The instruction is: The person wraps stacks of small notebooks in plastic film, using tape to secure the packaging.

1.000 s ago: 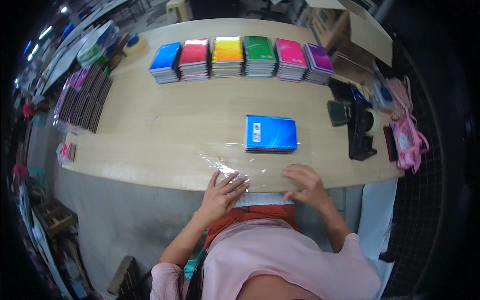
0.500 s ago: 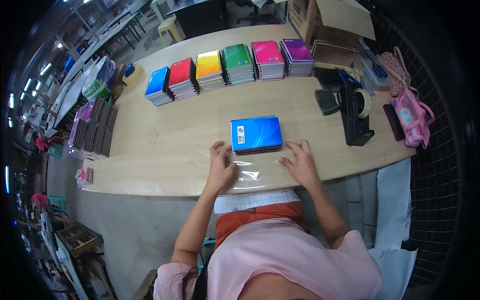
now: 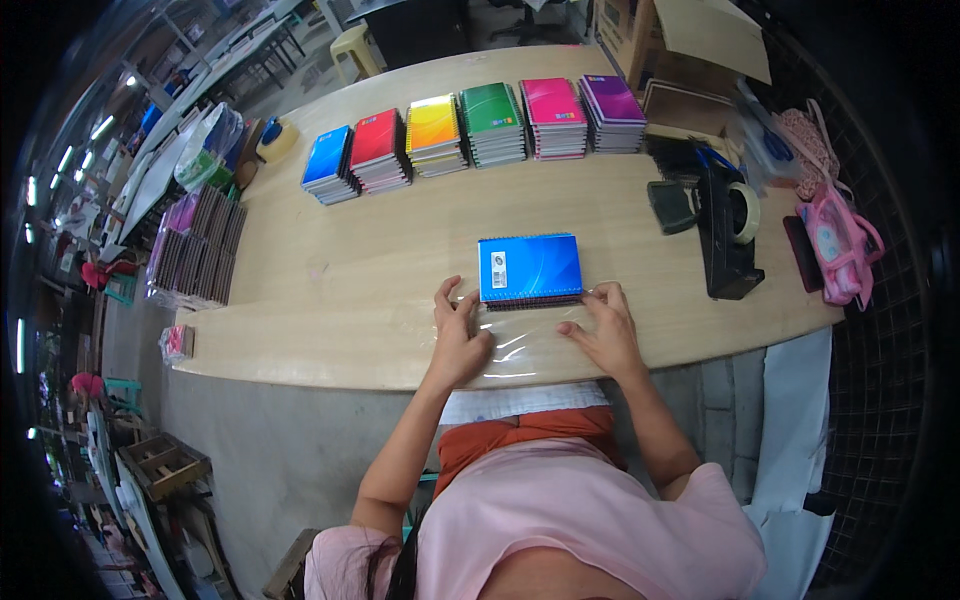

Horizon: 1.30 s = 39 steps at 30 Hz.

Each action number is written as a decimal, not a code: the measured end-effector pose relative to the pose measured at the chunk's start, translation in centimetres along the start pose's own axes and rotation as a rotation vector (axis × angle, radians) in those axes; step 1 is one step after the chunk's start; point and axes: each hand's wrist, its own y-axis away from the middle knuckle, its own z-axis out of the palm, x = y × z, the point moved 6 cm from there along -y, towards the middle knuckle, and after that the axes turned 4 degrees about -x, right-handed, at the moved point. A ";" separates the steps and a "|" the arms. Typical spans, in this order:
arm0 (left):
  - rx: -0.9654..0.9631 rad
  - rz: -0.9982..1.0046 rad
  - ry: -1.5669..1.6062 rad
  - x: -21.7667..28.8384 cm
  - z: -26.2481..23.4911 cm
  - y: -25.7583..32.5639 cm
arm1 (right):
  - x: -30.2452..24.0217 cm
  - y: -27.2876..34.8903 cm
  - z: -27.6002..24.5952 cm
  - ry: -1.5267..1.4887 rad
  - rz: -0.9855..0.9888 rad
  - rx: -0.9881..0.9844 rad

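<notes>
A small stack of spiral notebooks with a blue cover (image 3: 530, 270) lies on the pale wooden table (image 3: 350, 260), on the far end of a clear plastic sheet (image 3: 520, 345). My left hand (image 3: 458, 335) presses flat on the sheet just left of the stack, fingers spread toward its near left corner. Resting on the sheet at the stack's near right corner is my right hand (image 3: 602, 330), fingertips touching the plastic. Neither hand grips the notebooks.
Along the far edge stand several notebook stacks, blue (image 3: 328, 163), red (image 3: 378, 150), yellow (image 3: 434, 135), green (image 3: 492, 122), pink (image 3: 553, 116) and purple (image 3: 611, 110). A black tape dispenser (image 3: 726, 230) and a pink bag (image 3: 835, 245) are at right. Dark notebooks (image 3: 195, 245) lie at left.
Both hands have slid forward on the plastic sheet up to the near edge of the blue-covered stack. The view has shifted, so the table sits lower in the picture.
</notes>
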 end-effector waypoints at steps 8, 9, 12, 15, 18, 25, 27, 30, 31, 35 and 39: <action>-0.278 0.444 -0.617 2.4 -0.4 8.8 | -2.2 6.4 -2.3 0.161 -0.263 -0.128; -0.238 0.418 -0.717 1.8 -0.4 9.3 | -2.8 7.8 -1.4 0.358 -0.349 -0.269; 0.001 0.687 -0.586 0.7 -1.1 9.3 | -0.3 8.9 0.1 0.514 -0.468 -0.075; 0.078 0.722 -0.413 2.1 -2.7 9.1 | 0.0 8.9 -0.7 0.305 -0.515 -0.026; 0.108 0.731 -0.323 3.3 -4.4 7.9 | -0.9 7.7 -3.4 0.228 -0.557 0.051; 0.874 0.588 -0.015 8.8 -9.3 3.1 | 0.8 -3.3 -7.7 -0.349 -0.108 0.137; 0.580 0.890 -0.271 9.5 -3.5 4.1 | 2.0 -6.0 -7.7 -0.472 -0.005 0.049; 0.216 0.900 -0.515 12.3 3.0 4.2 | 4.0 -8.0 -7.3 -0.585 0.139 -0.088; 0.155 0.726 -0.571 12.1 4.2 2.8 | 4.6 -8.4 -7.0 -0.576 0.183 -0.133; 0.085 0.484 -0.697 10.0 5.4 0.5 | 5.6 -9.2 -6.7 -0.583 0.239 -0.208; 0.053 0.446 -0.716 9.7 5.5 0.2 | 5.7 -11.1 -8.0 -0.246 0.171 -0.122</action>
